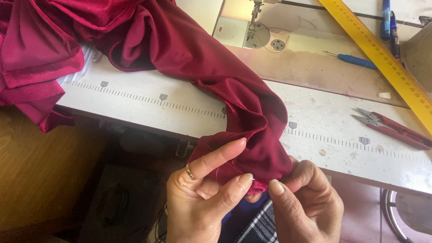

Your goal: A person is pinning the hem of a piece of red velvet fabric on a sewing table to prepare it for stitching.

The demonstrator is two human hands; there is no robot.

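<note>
A dark red satin garment (pixel 180 49) lies across the sewing table and drapes over its front edge. My left hand (pixel 202 198), a ring on one finger, pinches the hanging end of the cloth between thumb and forefinger. My right hand (pixel 306 202) grips the same end from the right, fingers curled into the fabric. Both hands meet at a stitched seam just below the table edge. A fine thread or needle seems to show between my fingertips, too small to tell.
The white table (pixel 148 108) has a printed measuring scale along its front. Red thread snips (pixel 391 128) lie at the right. A yellow ruler (pixel 382 54), a blue-handled tool (pixel 355 59) and pens (pixel 389 22) lie behind. The sewing machine needle plate (pixel 258 38) is at top centre.
</note>
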